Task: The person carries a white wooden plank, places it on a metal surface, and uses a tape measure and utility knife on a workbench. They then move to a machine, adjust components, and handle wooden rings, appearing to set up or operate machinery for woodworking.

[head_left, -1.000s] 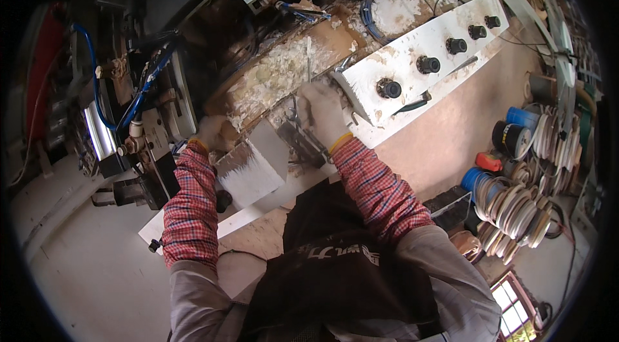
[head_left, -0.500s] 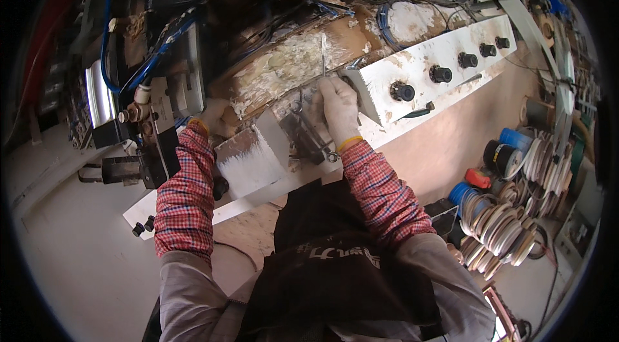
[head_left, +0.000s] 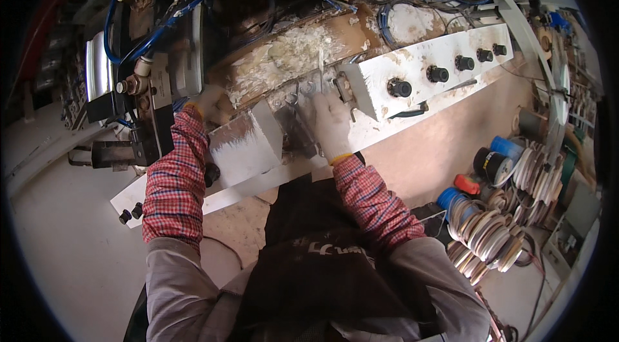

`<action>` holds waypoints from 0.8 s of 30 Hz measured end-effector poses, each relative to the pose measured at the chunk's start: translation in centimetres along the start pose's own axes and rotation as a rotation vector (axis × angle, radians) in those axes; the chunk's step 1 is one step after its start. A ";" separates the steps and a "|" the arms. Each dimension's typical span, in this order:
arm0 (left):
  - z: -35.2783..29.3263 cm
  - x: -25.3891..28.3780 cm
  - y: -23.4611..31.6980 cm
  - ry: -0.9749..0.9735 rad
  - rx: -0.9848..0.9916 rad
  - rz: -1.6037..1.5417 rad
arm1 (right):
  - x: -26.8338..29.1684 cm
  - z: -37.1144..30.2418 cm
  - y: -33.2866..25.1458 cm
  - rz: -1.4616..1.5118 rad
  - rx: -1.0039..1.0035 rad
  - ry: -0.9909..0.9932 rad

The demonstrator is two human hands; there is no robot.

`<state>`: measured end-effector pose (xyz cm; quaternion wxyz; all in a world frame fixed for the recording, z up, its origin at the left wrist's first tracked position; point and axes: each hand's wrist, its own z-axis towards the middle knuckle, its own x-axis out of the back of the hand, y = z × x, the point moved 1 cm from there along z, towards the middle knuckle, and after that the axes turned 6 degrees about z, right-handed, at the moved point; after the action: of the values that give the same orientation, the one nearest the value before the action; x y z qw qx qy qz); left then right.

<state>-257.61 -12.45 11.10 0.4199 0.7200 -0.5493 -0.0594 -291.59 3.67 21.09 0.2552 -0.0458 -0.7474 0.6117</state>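
My right hand [head_left: 332, 126], in a pale work glove, is closed round a thin metal tool [head_left: 321, 66] whose narrow shaft points away from me; its handle is hidden. It works over the gap in a white machine beam, between the left block [head_left: 248, 142] and the right block with black knobs [head_left: 425, 68]. Below it in the gap lies what looks like a spanner [head_left: 292, 99], partly covered. My gloved left hand [head_left: 216, 105] is beyond the left block, by the dirty tan board [head_left: 284, 58] caked with whitish residue. Its fingers are blurred and shadowed, so their hold is unclear.
Metal fittings and a blue air hose [head_left: 109, 26] stand at the left. Cables [head_left: 387, 23] are looped behind the beam. On the right floor lie rolls of edge strip [head_left: 487, 232], a black spool [head_left: 493, 166] and a red object [head_left: 467, 183].
My right hand has moved slightly toward me and turned, the thin tool still in it. My left hand stays by the board. The whole view has shifted a little.
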 end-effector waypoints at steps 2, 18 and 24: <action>1.3 0.3 -0.8 -0.037 0.018 -0.043 | 0.5 0.6 -0.8 0.068 -0.089 0.101; 1.1 0.9 1.4 -0.032 -0.076 0.285 | -1.0 5.1 0.8 0.493 -0.443 -0.020; -1.0 2.6 8.2 -0.133 0.026 0.512 | -2.3 3.5 1.3 -0.027 -0.049 0.012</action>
<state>-262.17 -14.43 18.24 0.3748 0.5574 -0.7408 0.0086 -291.44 -0.03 18.70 0.2668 -0.0456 -0.7612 0.5893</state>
